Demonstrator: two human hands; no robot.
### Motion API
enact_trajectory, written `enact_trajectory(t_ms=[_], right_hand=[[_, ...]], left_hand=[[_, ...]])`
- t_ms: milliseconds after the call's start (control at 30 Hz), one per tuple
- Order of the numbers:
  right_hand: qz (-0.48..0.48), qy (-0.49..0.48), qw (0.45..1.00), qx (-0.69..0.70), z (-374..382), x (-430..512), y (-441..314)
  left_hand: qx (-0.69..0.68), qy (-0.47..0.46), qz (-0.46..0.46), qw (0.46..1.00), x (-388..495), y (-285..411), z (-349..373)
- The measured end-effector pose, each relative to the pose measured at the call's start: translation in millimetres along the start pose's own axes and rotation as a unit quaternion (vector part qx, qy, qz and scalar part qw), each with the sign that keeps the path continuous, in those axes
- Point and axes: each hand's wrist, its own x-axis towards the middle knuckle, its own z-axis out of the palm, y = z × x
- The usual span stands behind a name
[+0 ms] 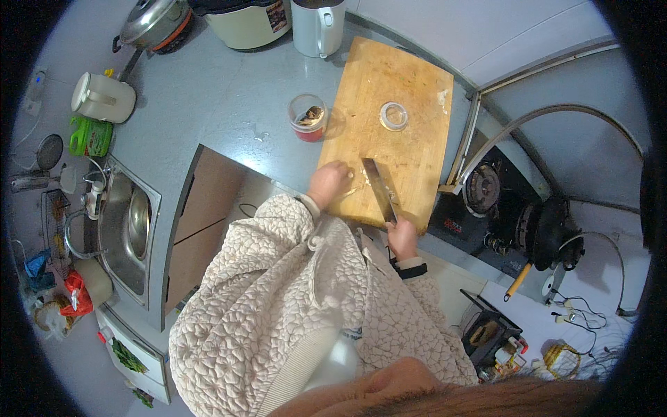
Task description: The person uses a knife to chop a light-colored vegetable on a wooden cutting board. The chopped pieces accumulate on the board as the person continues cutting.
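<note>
My right hand grips the handle of a cleaver, its blade angled up and left over a wooden cutting board. Fingers curled, my left hand rests at the board's lower left edge. A small pale piece shows at its fingertips; whether they hold it is unclear. Chopped pale bits, perhaps garlic, lie beside the blade. Farther up the board sits a round clear plastic lid. A clear plastic tub with brownish pieces inside stands just left of the board.
A white pitcher and a cooker stand at the back. To the right are a gas stove, a black wok and a large glass-lid rim. A steel sink lies left, past an open cabinet door.
</note>
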Motion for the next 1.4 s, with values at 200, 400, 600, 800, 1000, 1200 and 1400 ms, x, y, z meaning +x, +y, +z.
enact_trajectory(t_ms=[200,400,600,800,1000,1200,1400], right_hand=[[0.041,0.025,0.999,0.001,-13.5,-3.5,9.1],[0.06,0.034,0.997,-0.034,-18.7,-6.7,16.8],[0.011,0.054,0.998,-0.037,-8.6,-10.0,25.9],[0.008,0.022,0.999,-0.033,-1.6,-13.9,29.0],[-0.007,-0.011,0.998,-0.058,2.8,-16.2,26.4],[-0.058,-0.04,0.989,-0.127,-5.2,-10.4,15.6],[-0.095,-0.095,0.971,-0.197,-15.5,6.1,-7.1]], left_hand=[[0.011,-0.117,0.176,0.977,-35.5,20.5,5.3],[0.059,-0.03,0.146,0.987,-41.5,-11.5,-3.9],[-0.053,-0.026,0.01,0.998,-7.8,-23.6,-3.1],[0.045,-0.084,0.165,0.982,-22.3,9.4,-1.4],[-0.007,-0.074,0.108,0.991,-31.1,22.4,-8.7],[-0.015,0.098,0.016,0.995,-37.4,23.2,-54.1],[0.076,-0.02,0.167,0.983,-33.1,30.4,-70.2]])
